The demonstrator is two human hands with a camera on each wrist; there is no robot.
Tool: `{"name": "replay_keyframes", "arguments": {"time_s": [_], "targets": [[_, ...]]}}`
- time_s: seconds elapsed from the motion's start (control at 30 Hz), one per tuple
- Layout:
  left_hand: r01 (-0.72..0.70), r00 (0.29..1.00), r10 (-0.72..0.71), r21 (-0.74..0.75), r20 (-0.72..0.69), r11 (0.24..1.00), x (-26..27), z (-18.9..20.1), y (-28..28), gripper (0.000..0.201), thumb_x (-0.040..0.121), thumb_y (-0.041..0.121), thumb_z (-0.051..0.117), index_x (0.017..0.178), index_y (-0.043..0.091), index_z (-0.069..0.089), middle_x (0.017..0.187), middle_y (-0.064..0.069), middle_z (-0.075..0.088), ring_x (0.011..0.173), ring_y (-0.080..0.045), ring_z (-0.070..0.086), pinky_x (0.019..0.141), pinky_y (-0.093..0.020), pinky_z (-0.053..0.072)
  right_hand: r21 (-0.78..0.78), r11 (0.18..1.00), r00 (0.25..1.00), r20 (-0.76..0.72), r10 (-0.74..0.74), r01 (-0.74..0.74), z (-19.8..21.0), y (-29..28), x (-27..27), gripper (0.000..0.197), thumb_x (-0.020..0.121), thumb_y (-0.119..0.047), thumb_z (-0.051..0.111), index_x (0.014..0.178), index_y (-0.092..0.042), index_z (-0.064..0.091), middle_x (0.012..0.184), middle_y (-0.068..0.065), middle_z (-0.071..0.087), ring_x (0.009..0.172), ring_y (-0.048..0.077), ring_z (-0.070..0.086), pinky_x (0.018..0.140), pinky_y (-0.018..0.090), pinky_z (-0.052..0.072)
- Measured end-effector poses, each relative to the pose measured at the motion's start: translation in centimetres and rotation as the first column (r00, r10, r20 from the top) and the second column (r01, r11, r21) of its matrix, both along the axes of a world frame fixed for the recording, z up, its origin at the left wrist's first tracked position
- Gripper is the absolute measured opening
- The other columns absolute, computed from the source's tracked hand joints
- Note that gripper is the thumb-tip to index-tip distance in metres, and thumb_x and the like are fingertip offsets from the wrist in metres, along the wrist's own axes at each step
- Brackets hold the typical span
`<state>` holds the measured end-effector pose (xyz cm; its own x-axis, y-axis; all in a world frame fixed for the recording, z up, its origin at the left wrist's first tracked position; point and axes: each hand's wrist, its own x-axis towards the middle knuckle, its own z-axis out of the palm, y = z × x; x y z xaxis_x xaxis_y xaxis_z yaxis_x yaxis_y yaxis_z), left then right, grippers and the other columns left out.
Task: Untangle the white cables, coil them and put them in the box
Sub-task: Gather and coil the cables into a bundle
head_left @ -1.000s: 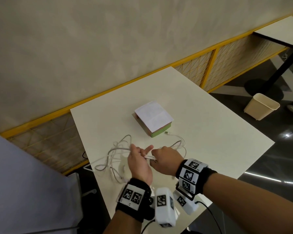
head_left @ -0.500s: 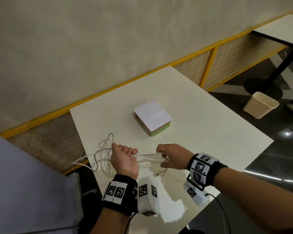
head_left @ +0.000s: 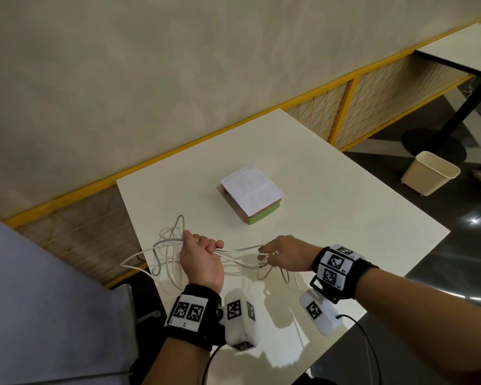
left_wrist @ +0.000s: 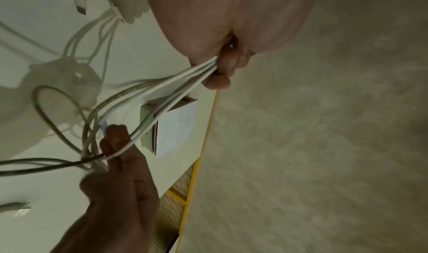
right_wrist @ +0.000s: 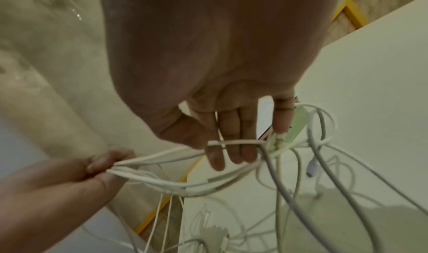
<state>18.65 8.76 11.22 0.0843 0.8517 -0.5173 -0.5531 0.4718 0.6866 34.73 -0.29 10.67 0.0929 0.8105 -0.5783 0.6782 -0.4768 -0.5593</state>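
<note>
Left hand (head_left: 202, 259) is clenching the white cables (head_left: 240, 252); right hand (head_left: 285, 257) is hooking them mid-frame; the box (head_left: 252, 195) is sitting paper-covered, contents hidden.

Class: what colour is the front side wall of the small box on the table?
Light green, on the small paper-topped box; the head view shows it best.

I seem to be in an office or canteen-like room: I stand at a plain white table (head_left: 331, 207), a second table (head_left: 467, 48) alongside, a yellow-framed mesh partition (head_left: 353, 107), a wastebasket (head_left: 428, 173) on glossy dark floor (head_left: 456, 245).
</note>
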Motion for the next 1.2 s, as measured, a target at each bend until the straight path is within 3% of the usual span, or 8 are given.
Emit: {"name": "replay_keyframes", "arguments": {"time_s": [0.17,0.33,0.4,0.53,0.7,0.93,1.07,1.2], "targets": [[-0.001,1.0,0.001,0.016,0.012,1.0,-0.4,-0.2,0.1,0.037,0.099,0.026,0.04,0.064,0.019,0.032,0.049,0.007,0.024,0.042,-0.011,0.024,0.053,-0.029,0.036,0.001,0.999,0.997,-0.06,-0.051,0.051,0.1,0.4,0.3,0.037,0.094,-0.014,0.035,0.12,-0.015,0.061,0.127,0.002,0.061,0.072,0.018,0.068,0.084,0.034,0.056],[0.025,1.0,-0.025,0.034,0.011,0.999,-0.3,0.3,-0.2,0.037,0.099,0.028,0.04,0.064,0.019,0.032,0.05,0.006,0.024,0.043,-0.011,0.025,0.054,-0.029,0.036,-0.019,1.0,0.998,0.056,0.025,-0.024,-0.3,0.1,0.4,0.067,0.085,-0.009,0.058,0.144,-0.03,0.032,0.107,0.004,0.061,0.066,0.007,0.057,0.069,0.021,0.05],[0.02,1.0,-0.021,0.037,0.009,0.999,-0.4,0.4,-0.3,0.037,0.1,0.027,0.04,0.064,0.019,0.032,0.05,0.006,0.025,0.043,-0.011,0.025,0.054,-0.03,0.036,-0.016,0.994,0.988,0.104,0.112,-0.111,-0.4,0.0,0.4,0.09,0.078,-0.014,0.071,0.148,-0.031,0.017,0.11,0.001,0.055,0.074,0.008,0.053,0.074,0.021,0.042],[0.024,0.999,-0.025,0.058,0.027,0.998,-0.7,0.9,0.0,0.038,0.1,0.028,0.039,0.064,0.019,0.032,0.05,0.006,0.024,0.041,-0.011,0.026,0.054,-0.029,0.037,0.047,0.99,0.99,0.047,0.132,-0.134,-0.8,-0.2,1.0,0.106,0.069,-0.02,0.081,0.149,-0.029,0.012,0.157,-0.007,0.015,0.132,0.021,0.04,0.102,0.025,0.034],[0.033,0.999,-0.035,0.081,0.026,0.996,-0.9,1.3,0.1,0.038,0.1,0.03,0.04,0.064,0.019,0.032,0.051,0.006,0.024,0.042,-0.011,0.027,0.054,-0.028,0.038,-0.007,0.993,0.963,0.245,0.115,-0.117,-2.0,-0.7,2.0,0.106,0.068,-0.047,0.075,0.148,-0.036,0.007,0.159,-0.002,-0.002,0.147,0.018,-0.001,0.115,0.059,-0.001],[0.013,0.999,-0.016,0.086,0.041,0.996,-1.3,1.5,0.3,0.036,0.099,0.027,0.041,0.064,0.019,0.033,0.052,0.005,0.025,0.043,-0.012,0.027,0.055,-0.03,0.038,0.154,0.983,0.983,0.136,-0.12,0.099,-3.3,-1.4,2.6,0.04,0.099,-0.037,0.035,0.139,-0.031,0.041,0.14,0.005,0.051,0.13,0.023,0.046,0.106,0.029,0.033],[0.011,0.999,-0.014,0.09,0.038,0.996,-1.1,1.8,0.1,0.037,0.099,0.026,0.041,0.064,0.019,0.033,0.052,0.005,0.024,0.043,-0.012,0.027,0.055,-0.03,0.038,0.215,0.968,0.924,0.328,-0.195,0.128,-3.7,-1.2,2.6,0.045,0.094,-0.022,0.044,0.136,-0.038,0.042,0.134,0.0,0.056,0.118,0.023,0.055,0.094,0.034,0.045],[-0.01,0.999,0.004,0.094,0.054,0.996,-1.5,2.3,0.8,0.037,0.098,0.024,0.04,0.063,0.019,0.034,0.048,0.006,0.025,0.041,-0.012,0.028,0.053,-0.028,0.04,0.207,0.978,0.846,0.52,-0.118,0.01,-4.0,-2.0,3.2,0.074,0.086,-0.017,0.055,0.146,-0.036,0.017,0.151,-0.007,0.033,0.131,0.02,0.039,0.095,0.041,0.039]]}}
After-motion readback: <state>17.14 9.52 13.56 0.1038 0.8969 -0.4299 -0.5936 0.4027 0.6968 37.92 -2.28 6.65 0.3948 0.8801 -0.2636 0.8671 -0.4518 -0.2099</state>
